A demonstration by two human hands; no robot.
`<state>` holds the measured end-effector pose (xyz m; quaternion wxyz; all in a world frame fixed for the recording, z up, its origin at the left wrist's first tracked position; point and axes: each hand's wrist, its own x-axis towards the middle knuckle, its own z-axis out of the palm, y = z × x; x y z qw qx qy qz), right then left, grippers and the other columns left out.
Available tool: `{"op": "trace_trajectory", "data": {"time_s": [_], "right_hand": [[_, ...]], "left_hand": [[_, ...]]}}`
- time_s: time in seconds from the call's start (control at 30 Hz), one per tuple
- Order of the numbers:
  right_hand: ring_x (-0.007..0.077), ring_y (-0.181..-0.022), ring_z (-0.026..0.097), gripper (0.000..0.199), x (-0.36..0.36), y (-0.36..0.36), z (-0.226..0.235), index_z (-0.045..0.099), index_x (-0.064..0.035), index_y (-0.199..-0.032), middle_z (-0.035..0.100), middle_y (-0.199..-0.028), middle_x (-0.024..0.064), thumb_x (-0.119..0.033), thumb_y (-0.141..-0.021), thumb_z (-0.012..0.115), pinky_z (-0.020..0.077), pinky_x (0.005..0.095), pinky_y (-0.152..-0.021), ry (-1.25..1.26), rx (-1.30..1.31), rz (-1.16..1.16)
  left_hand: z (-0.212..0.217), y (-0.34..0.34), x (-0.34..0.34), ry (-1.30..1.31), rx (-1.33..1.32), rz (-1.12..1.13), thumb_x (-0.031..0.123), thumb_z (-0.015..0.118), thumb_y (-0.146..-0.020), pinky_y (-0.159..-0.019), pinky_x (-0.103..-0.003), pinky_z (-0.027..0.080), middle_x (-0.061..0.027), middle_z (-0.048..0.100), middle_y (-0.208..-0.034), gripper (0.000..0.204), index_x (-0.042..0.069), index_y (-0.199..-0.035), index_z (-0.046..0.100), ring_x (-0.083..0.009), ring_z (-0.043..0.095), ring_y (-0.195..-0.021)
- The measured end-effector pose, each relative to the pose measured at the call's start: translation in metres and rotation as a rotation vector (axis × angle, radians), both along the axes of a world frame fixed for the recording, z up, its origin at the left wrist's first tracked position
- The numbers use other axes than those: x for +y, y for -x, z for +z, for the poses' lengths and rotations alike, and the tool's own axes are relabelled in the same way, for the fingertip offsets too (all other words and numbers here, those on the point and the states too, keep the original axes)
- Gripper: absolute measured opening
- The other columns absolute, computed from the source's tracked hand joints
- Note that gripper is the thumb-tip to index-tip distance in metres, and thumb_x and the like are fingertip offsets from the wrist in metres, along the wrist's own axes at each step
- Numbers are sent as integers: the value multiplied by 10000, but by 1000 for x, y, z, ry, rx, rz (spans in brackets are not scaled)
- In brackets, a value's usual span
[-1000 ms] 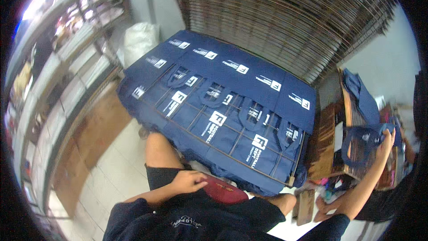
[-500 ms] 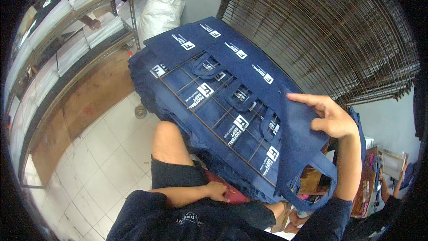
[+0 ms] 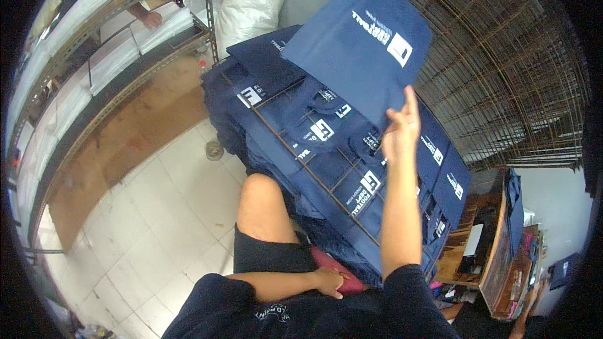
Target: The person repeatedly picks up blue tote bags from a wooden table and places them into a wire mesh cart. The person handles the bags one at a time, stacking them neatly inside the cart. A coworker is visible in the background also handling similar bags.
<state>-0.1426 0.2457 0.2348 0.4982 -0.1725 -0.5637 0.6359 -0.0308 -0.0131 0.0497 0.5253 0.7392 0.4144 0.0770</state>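
At the end of my raised forearm, my right hand (image 3: 402,130) is at the near corner of a navy blue fabric bag (image 3: 342,41) with a white print. One finger points upward, and the thumb side is against the cloth. The bag is lifted and tilted over a wire drying rack (image 3: 295,156), and its handles are hidden. More navy printed bags (image 3: 370,182) lie on the rack, some with handle loops showing, over a thick pile of layers. My left hand (image 3: 330,281) rests near my lap on a red surface (image 3: 353,284), fingers loosely laid.
Stacked wire racks (image 3: 502,56) lean at the far right. On the left stand metal shelves (image 3: 151,56) with white stacks, and another person's hand (image 3: 151,20) is behind them. A white sack (image 3: 250,12) stands by the wall. A wooden cabinet (image 3: 480,245) is at the right.
My right hand has swung left and away from me with the bag, which has turned over the rack. My view has shifted slightly. The left hand stays by my lap.
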Motion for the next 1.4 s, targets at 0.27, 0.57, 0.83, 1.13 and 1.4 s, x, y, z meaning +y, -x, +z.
{"op": "trace_trajectory", "data": {"time_s": [0.27,0.57,0.83,1.13,1.4], "right_hand": [[218,-1396,117,807,-27,35,-134,134,-40,-1450,52,-1527,142,128,-733,464,165,318,-1093,437,-132,-43],[244,-1354,238,814,-28,41,-151,109,-8,-1446,131,-1504,173,134,-730,468,207,317,-1085,397,-245,-78],[253,-1360,226,800,-26,48,-156,112,4,-1442,147,-1498,187,102,-745,493,208,316,-1083,388,-291,-116],[271,-1342,267,791,-23,54,-152,117,16,-1438,184,-1485,204,60,-757,517,251,312,-1062,355,-383,-119],[277,-1327,292,780,-20,62,-159,157,22,-1429,244,-1457,216,22,-756,552,256,313,-1064,349,-447,-165]], "left_hand": [[-4,0,0,37,-47,18,485,621,-761,-891,-478,441,-237,572,-1139,491,-4,-802,648,-386,544,-1075],[-4,-5,2,69,-14,-30,473,621,-768,-815,-451,478,-231,627,-989,484,-9,-796,651,-361,602,-969],[-22,-13,-4,-7,-55,56,501,622,-761,-681,-463,470,-162,633,-823,465,36,-751,611,-341,614,-814],[-29,-15,-3,60,-82,39,527,622,-753,-737,-455,462,-135,631,-868,450,81,-811,595,-318,601,-887],[-30,-15,-4,81,-106,69,534,633,-740,-734,-446,445,-119,612,-868,443,100,-791,566,-309,586,-885]]}}
